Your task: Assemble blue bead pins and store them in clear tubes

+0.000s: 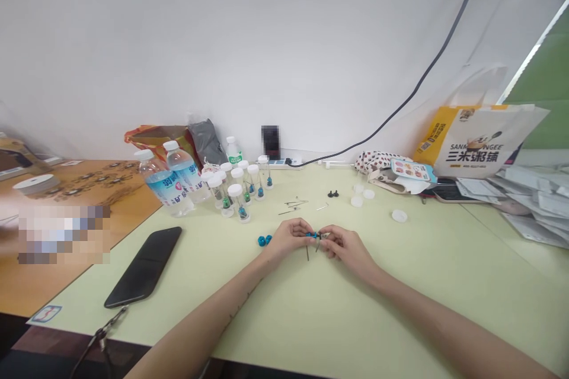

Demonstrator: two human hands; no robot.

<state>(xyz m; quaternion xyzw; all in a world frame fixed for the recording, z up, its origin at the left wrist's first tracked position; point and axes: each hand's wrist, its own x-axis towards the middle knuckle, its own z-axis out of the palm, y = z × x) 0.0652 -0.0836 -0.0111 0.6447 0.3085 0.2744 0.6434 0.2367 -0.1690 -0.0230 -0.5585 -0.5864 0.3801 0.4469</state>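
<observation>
My left hand (290, 239) and my right hand (345, 246) meet over the pale green table, fingers pinched. Between the fingertips is a small blue and black part (315, 235), with thin dark rods pointing down from it; its exact kind is too small to make out. Both hands grip it, one at each end. Two round blue pieces (265, 240) lie left of my left hand. Farther back rest several thin metal rods (291, 206), a small bent key (322, 206) and a pair of small black pieces (333, 193).
Several clear tubes with white caps (237, 191), holding blue or green pieces, stand back left beside water bottles (183, 167). A black phone (144, 266) lies at left. Small translucent caps (399, 215), a paper bag (480, 139) and stacked papers (533, 189) are at right.
</observation>
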